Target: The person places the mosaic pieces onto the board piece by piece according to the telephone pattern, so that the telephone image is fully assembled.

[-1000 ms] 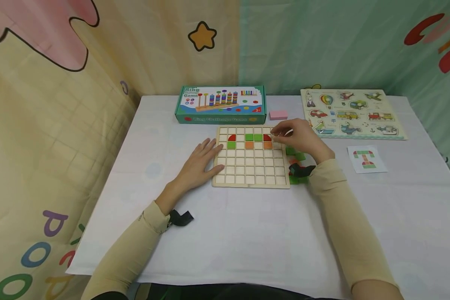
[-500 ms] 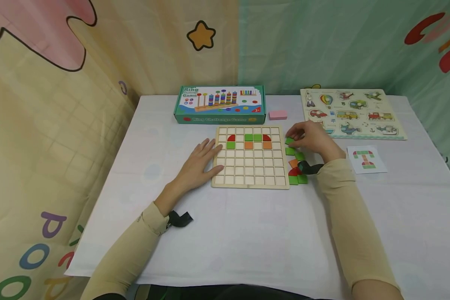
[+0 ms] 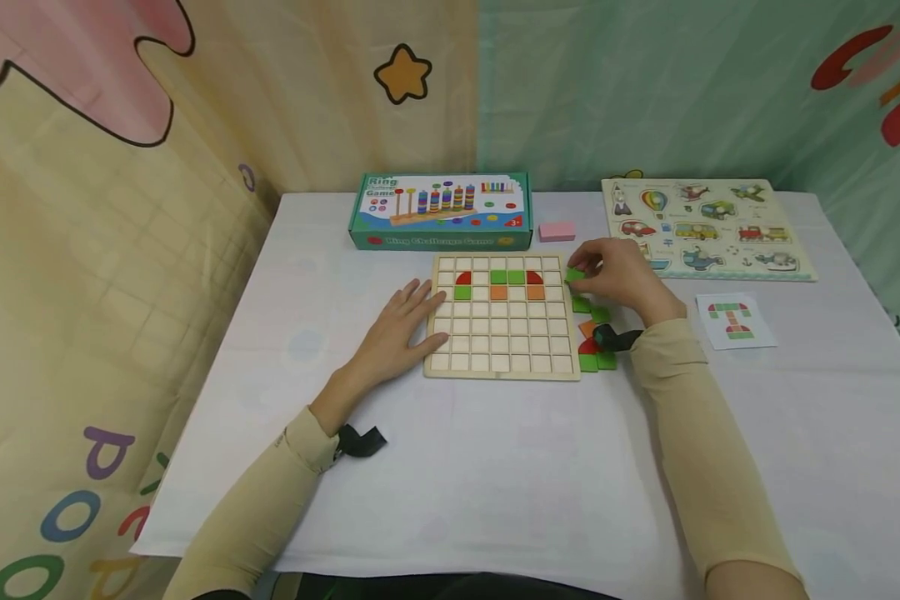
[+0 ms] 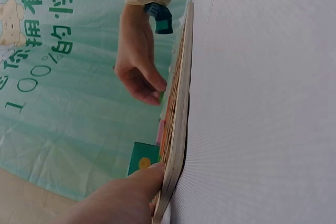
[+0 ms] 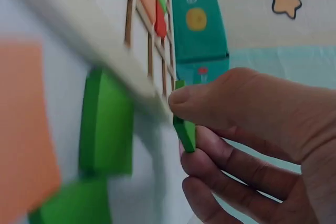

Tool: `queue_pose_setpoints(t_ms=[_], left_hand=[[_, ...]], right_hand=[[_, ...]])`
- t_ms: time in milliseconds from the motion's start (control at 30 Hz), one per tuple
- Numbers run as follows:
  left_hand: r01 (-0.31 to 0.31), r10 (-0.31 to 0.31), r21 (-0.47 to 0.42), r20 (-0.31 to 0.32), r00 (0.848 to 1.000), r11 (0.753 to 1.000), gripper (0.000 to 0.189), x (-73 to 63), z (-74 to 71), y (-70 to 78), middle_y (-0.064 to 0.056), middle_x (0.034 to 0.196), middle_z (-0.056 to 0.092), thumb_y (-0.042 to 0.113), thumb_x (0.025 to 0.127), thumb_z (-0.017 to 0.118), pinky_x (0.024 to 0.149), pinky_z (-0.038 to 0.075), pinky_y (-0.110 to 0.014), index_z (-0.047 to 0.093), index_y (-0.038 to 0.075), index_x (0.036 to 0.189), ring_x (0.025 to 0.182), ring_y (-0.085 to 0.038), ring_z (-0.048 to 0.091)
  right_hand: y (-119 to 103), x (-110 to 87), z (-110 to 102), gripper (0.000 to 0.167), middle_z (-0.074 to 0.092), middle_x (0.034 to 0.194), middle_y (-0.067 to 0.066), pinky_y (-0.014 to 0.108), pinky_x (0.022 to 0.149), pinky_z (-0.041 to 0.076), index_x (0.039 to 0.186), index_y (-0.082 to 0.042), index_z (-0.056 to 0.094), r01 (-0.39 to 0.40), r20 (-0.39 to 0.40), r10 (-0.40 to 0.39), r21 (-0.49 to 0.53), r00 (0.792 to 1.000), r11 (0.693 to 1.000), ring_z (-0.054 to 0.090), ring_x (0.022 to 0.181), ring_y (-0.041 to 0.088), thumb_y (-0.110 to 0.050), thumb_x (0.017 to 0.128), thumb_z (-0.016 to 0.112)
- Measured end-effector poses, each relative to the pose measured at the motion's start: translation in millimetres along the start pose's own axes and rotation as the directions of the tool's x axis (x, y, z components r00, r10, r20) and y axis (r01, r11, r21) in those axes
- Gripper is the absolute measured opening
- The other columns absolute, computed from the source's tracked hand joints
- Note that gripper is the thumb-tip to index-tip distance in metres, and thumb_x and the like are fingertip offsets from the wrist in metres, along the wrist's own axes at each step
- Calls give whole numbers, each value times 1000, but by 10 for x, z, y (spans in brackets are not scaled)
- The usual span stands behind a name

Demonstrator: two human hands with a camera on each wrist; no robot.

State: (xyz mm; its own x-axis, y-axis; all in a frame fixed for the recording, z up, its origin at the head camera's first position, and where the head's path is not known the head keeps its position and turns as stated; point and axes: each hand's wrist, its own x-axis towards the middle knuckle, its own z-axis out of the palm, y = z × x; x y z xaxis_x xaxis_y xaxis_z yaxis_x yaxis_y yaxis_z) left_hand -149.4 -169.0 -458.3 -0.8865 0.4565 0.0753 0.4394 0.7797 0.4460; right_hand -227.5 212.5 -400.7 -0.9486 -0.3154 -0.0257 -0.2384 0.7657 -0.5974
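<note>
My right hand (image 3: 615, 275) pinches a green square tile (image 5: 185, 129) between thumb and fingers, at the upper right edge of the wooden grid board (image 3: 498, 342). In the right wrist view the tile is tilted on edge beside the board's corner. My left hand (image 3: 393, 329) rests with fingers spread along the board's left edge, thumb at the rim. Set in the board's upper rows are red quarter-round tiles (image 3: 534, 277), orange squares (image 3: 498, 292) and several green squares (image 3: 462, 292).
Loose green tiles (image 3: 606, 361), an orange one (image 3: 587, 329) and a red one (image 3: 588, 346) lie right of the board. Behind it stand a game box (image 3: 441, 212) and a pink block (image 3: 557, 232). A pattern card (image 3: 736, 321) and a picture puzzle (image 3: 708, 227) are farther right.
My right hand has moved right from over the board to the loose tiles, taken a green one and shifted it slightly back toward the board's edge. My left hand stays put.
</note>
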Motion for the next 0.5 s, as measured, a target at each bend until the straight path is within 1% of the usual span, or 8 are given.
queue_pose_setpoints(t_ms=[133, 233, 400, 500], left_hand=[[6, -6, -13, 3, 1000, 1000, 73, -6, -5, 10, -8, 176, 23, 48, 104, 61, 135, 7, -49, 37, 17, 165, 165, -29, 10], [10, -10, -15, 3, 1000, 1000, 73, -12, -2, 11, -8, 176, 23, 48, 103, 61, 135, 7, -50, 38, 17, 165, 165, -29, 10], [19, -19, -7, 9, 1000, 1000, 73, -15, -2, 0, -7, 176, 22, 49, 103, 61, 135, 7, -50, 37, 18, 165, 166, -28, 9], [15, -15, -11, 14, 1000, 1000, 73, -10, -6, -1, -7, 176, 22, 49, 104, 60, 135, 6, -48, 37, 18, 165, 166, -27, 9]], right_hand=[[-170, 96, 42, 26, 72, 102, 18, 46, 88, 54, 108, -1, 75, 66, -4, -66, 29, 998, 997, 64, 95, 31, -12, 86, 86], [-334, 207, 129, 25, 72, 101, 17, 46, 87, 56, 108, -1, 75, 115, 19, -115, 29, 993, 993, 65, 94, 30, -10, 87, 84], [-608, 407, 393, 25, 73, 102, 15, 45, 88, 58, 110, -1, 76, 196, 81, -196, 10, 977, 981, 67, 94, 29, -10, 87, 84], [-740, 494, 552, 25, 74, 104, 14, 44, 90, 58, 110, -2, 76, 222, 96, -220, -11, 971, 975, 67, 95, 28, -11, 87, 83]])
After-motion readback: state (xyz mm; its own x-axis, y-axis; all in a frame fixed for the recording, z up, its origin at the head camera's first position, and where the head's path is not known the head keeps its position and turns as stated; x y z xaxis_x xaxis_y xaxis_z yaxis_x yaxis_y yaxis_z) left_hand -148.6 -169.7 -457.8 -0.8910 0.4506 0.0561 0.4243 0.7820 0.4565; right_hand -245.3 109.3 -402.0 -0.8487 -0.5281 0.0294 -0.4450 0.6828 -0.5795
